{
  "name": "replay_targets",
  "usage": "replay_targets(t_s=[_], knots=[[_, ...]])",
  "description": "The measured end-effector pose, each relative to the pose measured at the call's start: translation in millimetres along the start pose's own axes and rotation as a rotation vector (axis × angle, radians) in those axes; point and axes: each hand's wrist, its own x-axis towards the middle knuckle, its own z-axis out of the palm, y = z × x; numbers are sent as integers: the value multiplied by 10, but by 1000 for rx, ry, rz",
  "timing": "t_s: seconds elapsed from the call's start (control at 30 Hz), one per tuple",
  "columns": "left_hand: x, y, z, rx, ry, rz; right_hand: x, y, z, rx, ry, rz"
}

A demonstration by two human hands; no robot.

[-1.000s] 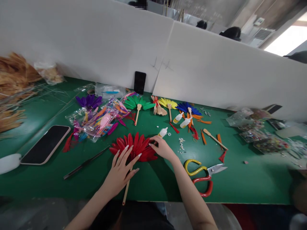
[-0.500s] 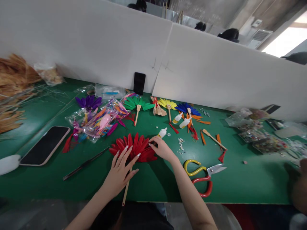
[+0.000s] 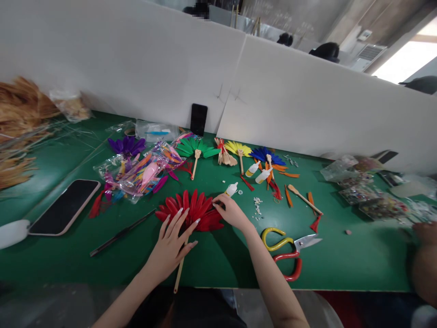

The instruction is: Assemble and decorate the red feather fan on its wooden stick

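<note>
A red feather fan (image 3: 194,205) lies on the green table, its wooden handle (image 3: 179,275) pointing toward me. My left hand (image 3: 174,241) rests on the lower feathers with fingers spread, covering the fan's centre. At the fan's right edge, my right hand (image 3: 230,212) has its thumb and fingers pinched on a red feather; the fingertips partly hide the contact. Just beyond that hand lies a white glue bottle (image 3: 232,188). Scissors (image 3: 295,253) with yellow and red handles lie right of my right forearm, and dark tweezers (image 3: 119,235) lie left of the fan.
Green (image 3: 198,148), yellow (image 3: 239,148), blue (image 3: 268,156) and purple (image 3: 126,146) feather fans line the back. Bagged feathers (image 3: 146,168), a phone (image 3: 64,207), white beads (image 3: 257,205), two more glue bottles (image 3: 252,169) and bead bags (image 3: 372,196) surround the work. Another person's arm (image 3: 425,264) is at right.
Both my hands stay nearly still on the red fan. At the far right, the other person's hand and arm have shifted slightly left.
</note>
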Motion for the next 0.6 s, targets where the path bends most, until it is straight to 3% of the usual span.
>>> replay_targets(t_s=[0.6], knots=[[-8, -18, 23, -5, 2, 5, -12, -11, 0, -98, 47, -31]])
